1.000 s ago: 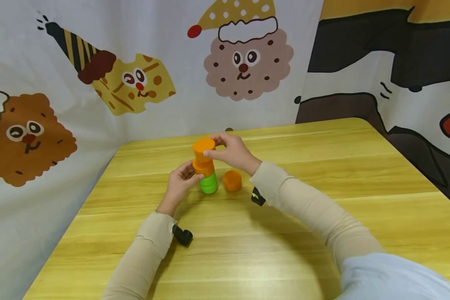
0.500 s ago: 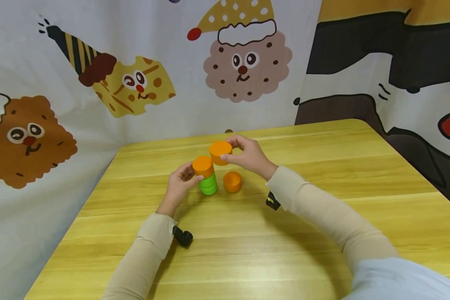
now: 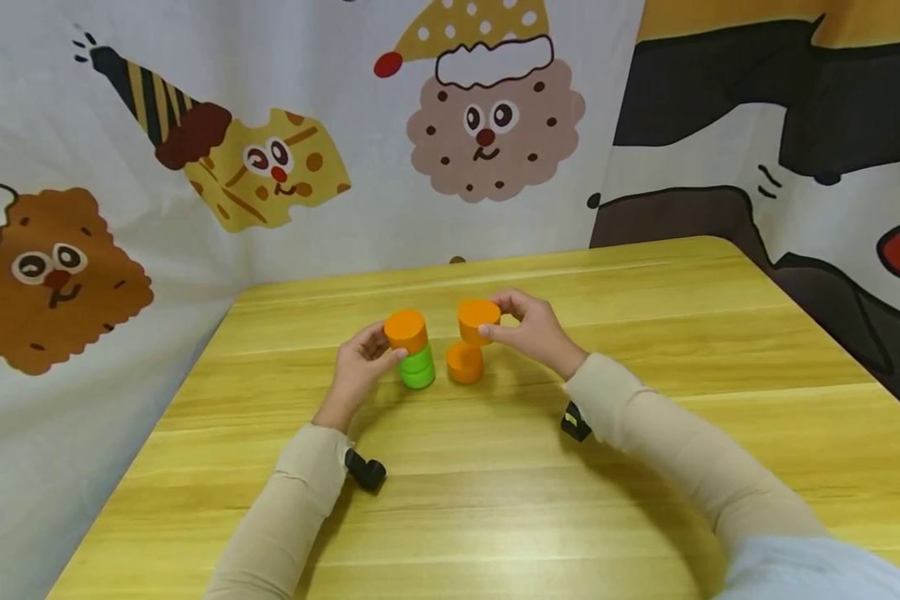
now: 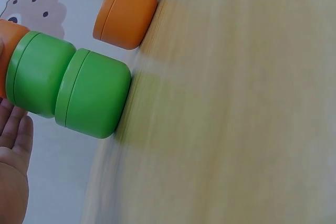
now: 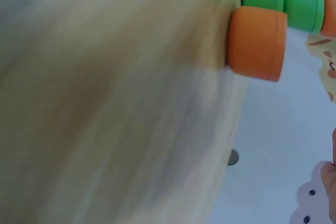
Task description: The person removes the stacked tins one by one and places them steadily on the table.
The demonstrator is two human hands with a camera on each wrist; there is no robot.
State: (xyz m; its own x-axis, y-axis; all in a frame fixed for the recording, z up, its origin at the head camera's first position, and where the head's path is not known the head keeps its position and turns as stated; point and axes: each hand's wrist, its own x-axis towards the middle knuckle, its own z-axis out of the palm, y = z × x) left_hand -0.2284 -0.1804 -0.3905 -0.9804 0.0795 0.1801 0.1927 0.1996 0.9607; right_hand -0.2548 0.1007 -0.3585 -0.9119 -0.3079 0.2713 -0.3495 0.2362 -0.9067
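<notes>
An orange stacking cup tops a stack at the middle of the table, over two green stacking cups. My left hand grips that orange cup from the left, thumb in front and fingers behind. To the right of the stack a second orange cup stands alone on the table. Right above it, overlapping its back edge in the head view, my right hand holds a third orange cup between thumb and fingers. In the right wrist view only a small part of my right hand shows.
The wooden table carries the cups toward its far half. A white cloth printed with cartoon biscuits hangs behind it. Black wrist devices hang below both sleeves, near the tabletop.
My right hand has lifted its orange cup off the top of the stack and moved it right, then lower, over the lone orange cup. My left hand stays on the stack.
</notes>
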